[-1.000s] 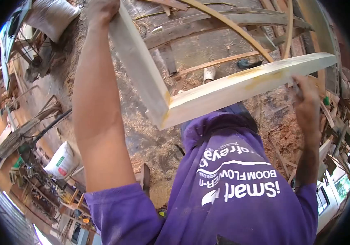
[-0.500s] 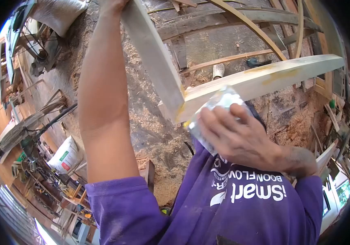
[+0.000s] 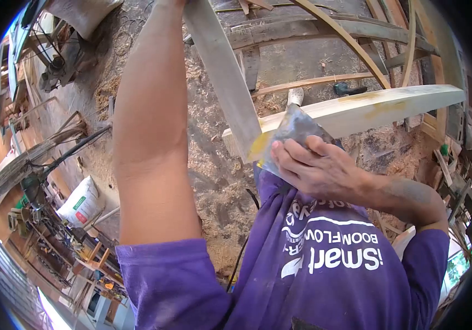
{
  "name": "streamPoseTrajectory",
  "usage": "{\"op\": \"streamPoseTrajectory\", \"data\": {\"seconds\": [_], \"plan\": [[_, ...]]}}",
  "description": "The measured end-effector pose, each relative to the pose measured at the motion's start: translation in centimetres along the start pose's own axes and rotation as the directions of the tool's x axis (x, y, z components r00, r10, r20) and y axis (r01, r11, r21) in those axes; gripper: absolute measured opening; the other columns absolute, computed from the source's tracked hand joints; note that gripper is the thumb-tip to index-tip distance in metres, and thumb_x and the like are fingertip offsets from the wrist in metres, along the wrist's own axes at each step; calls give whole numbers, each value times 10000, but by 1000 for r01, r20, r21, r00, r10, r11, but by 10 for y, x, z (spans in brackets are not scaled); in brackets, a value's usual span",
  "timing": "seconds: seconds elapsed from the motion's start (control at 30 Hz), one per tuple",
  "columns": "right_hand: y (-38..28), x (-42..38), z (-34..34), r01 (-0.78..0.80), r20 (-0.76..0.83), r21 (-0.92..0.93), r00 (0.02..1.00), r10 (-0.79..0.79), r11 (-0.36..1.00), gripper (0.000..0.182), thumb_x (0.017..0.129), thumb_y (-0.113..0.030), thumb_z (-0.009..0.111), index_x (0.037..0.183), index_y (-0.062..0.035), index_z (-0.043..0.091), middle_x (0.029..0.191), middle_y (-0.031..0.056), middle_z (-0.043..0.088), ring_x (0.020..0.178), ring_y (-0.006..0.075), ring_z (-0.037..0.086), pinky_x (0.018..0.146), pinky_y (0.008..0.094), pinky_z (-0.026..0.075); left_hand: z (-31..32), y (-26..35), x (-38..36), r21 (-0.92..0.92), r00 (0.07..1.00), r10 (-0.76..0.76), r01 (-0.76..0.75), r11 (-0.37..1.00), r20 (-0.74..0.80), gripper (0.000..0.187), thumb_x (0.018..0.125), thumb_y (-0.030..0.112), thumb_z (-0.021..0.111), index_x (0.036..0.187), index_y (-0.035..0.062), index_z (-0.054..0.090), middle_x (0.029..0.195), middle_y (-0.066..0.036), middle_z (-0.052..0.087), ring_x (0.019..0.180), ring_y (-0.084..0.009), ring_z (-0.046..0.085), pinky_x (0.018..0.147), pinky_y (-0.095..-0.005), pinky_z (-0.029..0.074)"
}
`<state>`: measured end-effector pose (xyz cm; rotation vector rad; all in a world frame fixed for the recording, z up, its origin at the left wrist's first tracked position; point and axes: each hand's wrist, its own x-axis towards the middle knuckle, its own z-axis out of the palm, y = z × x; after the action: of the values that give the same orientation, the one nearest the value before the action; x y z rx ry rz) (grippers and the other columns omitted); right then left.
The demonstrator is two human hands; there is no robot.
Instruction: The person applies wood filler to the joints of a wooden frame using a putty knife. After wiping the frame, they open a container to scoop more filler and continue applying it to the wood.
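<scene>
My right hand [image 3: 315,168] is closed round a flat, shiny metal scraper [image 3: 301,125] with yellow paste along its left corner. The scraper lies over the joint between two pieces of pale wood and hides part of it. One piece, a straight board [image 3: 219,60], runs up from the joint. The other, a long curved beam [image 3: 382,109] with yellow smears, reaches to the right. My left arm stretches up to the board's far end; only the edge of my left hand [image 3: 170,2] shows there, its fingers cut off by the frame.
Wood shavings cover the floor [image 3: 214,203]. Curved timber pieces [image 3: 324,27] lie beyond the beam, near a dark power tool [image 3: 349,88]. A white sack [image 3: 82,201] stands at the left among machinery and scrap wood. A white shoe [image 3: 295,97] shows behind the beam.
The scraper has tilted, its yellow-pasted corner now showing at the joint. My right hand has moved slightly up. The wood and my left arm appear a little further right in view.
</scene>
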<state>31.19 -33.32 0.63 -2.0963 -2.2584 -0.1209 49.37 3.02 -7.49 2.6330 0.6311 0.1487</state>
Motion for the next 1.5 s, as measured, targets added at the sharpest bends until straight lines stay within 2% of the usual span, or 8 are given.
{"op": "streamPoseTrajectory", "data": {"seconds": [0.13, 0.2, 0.33, 0.67, 0.87, 0.97, 1.07, 1.5], "plan": [[18, -4, -31, -117, 135, 226, 987, 88, 967, 221, 819, -223, 622, 946, -50, 675, 975, 47, 627, 956, 165, 546, 760, 277, 399, 2, 2, 2, -15, 999, 39, -38, 999, 14, 484, 787, 288, 550, 1091, -73, 657, 1084, -320, 656, 1053, -432, 638, 911, -451, 508], [31, 7, -34, -189, -77, 217, 975, 210, 958, 217, 858, -230, 610, 961, -54, 686, 958, 52, 621, 935, 168, 550, 770, 284, 421, -10, 14, -9, 70, 992, -112, 117, 991, -61, 494, 800, 317, 555, 1104, -57, 662, 1093, -307, 660, 1060, -423, 640, 905, -453, 512], [7, 42, -12, 44, 55, 158, 997, -53, 986, 182, 856, -191, 627, 976, -75, 701, 941, 31, 627, 922, 165, 558, 766, 275, 428, -19, 24, -17, 58, 990, -139, 141, 988, -23, 505, 801, 350, 576, 1107, -43, 663, 1113, -311, 651, 1076, -416, 638, 920, -455, 506], [31, -14, -38, 8, 222, 176, 974, -48, 984, 174, 782, -204, 695, 920, -99, 700, 917, 13, 667, 896, 164, 578, 793, 313, 419, -20, 19, -17, -72, 994, -102, 100, 992, -29, 415, 752, 285, 580, 961, -57, 690, 967, -299, 681, 980, -384, 674, 833, -445, 524], [129, -2, 15, -180, 148, 910, 982, 113, 374, 449, 707, 67, 651, 1123, -96, 605, 1155, 78, 604, 1175, 283, 530, 986, 410, 420, -3, -4, -13, -111, 988, 8, -26, 993, -154, 315, 755, 272, 564, 826, 6, 718, 845, -266, 690, 812, -375, 692, 732, -441, 540], [136, 5, 62, -107, 135, 954, 987, -85, 280, 609, 681, 52, 708, 1238, -112, 525, 1277, 108, 522, 1232, 317, 499, 1048, 416, 417, -9, -9, -6, 456, 962, 195, -264, 850, 193, 282, 764, 257, 557, 823, 37, 724, 889, -261, 688, 831, -377, 681, 738, -431, 541], [139, 13, 83, 63, -3, 979, 954, -301, 192, 621, 697, 47, 693, 1269, -85, 489, 1316, 135, 474, 1257, 341, 463, 1059, 421, 423, -23, 23, -30, -307, 988, -95, 54, 950, -118, 486, 729, 179, 614, 1169, -25, 581, 948, -248, 678, 898, -360, 669, 819, -400, 536], [104, 37, 110, 109, -133, 991, 882, -451, -80, 271, 978, -138, 387, 1217, -36, 464, 1243, 175, 442, 1203, 342, 450, 1056, 432, 356, -20, 14, -31, -144, 969, 129, -161, 976, -212, 735, 748, 39, 631, 1418, -65, 348, 1280, -261, 531, 1163, -304, 549, 1029, -334, 420]]}}
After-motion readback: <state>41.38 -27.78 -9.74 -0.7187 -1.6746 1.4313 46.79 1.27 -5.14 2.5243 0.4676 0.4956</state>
